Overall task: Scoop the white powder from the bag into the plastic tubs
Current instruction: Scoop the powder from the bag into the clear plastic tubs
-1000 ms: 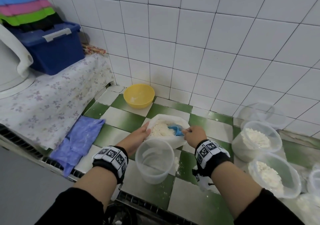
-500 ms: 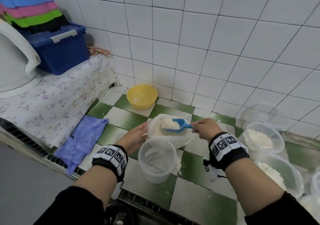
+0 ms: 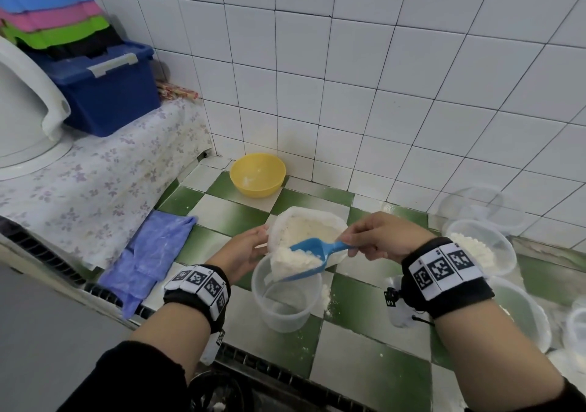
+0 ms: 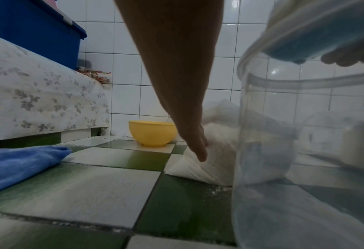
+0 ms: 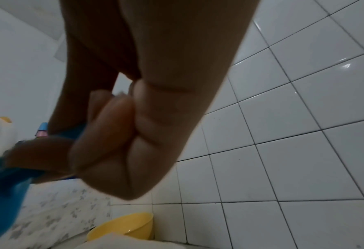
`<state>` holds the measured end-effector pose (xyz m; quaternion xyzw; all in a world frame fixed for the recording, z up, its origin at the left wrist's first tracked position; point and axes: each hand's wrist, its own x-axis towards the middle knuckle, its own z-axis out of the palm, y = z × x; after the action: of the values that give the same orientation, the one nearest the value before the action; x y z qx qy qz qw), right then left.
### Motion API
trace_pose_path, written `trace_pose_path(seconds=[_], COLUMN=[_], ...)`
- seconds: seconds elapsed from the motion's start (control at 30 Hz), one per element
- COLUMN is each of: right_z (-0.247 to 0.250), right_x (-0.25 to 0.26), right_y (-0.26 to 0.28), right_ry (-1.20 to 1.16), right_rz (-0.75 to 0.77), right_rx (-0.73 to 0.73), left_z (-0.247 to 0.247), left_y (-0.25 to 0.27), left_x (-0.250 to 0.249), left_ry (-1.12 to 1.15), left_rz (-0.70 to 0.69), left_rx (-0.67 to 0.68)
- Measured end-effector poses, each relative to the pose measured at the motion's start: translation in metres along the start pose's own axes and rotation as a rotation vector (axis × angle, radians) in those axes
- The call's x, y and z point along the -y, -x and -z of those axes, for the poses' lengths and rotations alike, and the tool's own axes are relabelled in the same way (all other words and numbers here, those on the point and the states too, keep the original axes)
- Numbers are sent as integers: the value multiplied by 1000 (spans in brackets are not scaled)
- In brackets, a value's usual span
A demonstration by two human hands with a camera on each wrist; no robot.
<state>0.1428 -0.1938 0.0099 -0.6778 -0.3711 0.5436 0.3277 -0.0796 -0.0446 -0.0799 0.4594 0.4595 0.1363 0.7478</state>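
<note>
An open plastic bag (image 3: 309, 226) of white powder sits on the green-and-white tiled counter (image 3: 364, 342). My left hand (image 3: 244, 250) rests against the bag's left side with fairly straight fingers (image 4: 200, 148). My right hand (image 3: 377, 237) pinches the handle of a blue scoop (image 3: 312, 253) heaped with powder. The scoop is tilted over the mouth of a clear tub (image 3: 285, 300) just in front of the bag. That tub (image 4: 304, 151) looks almost empty. In the right wrist view my curled fingers (image 5: 104, 134) grip the scoop (image 5: 4, 185).
Two clear tubs holding powder (image 3: 478, 246) (image 3: 513, 313) and an empty one (image 3: 475, 202) stand at the right. A yellow bowl (image 3: 257, 175) sits by the tiled wall. A blue cloth (image 3: 149, 253) lies left. A blue storage box (image 3: 104, 91) stands on a flowered cover.
The right hand has lifted the scoop out of the bag full of powder and brought it toward me over the clear tub. The left hand has stayed on the bag.
</note>
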Motion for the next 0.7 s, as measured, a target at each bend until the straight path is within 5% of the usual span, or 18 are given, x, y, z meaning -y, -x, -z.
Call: trace_pose_path(seconds=[0.17,0.37,0.53,0.7], right_z=[-29,-62,-67,-56], right_x=[0,-7,-10,-7], right_y=[0,-4,-2,1], right_ry=[512,749,789,748], right_rz=[81,236,348,296], right_rx=[-73,-168,-203,-169], left_z=[2,6,6,9], left_y=[2,2,2,1], left_x=[1,4,3,4], left_ry=[-8,-18,-25,-29], left_rz=[-3,-10,-10,5], left_rx=[0,14,25,20])
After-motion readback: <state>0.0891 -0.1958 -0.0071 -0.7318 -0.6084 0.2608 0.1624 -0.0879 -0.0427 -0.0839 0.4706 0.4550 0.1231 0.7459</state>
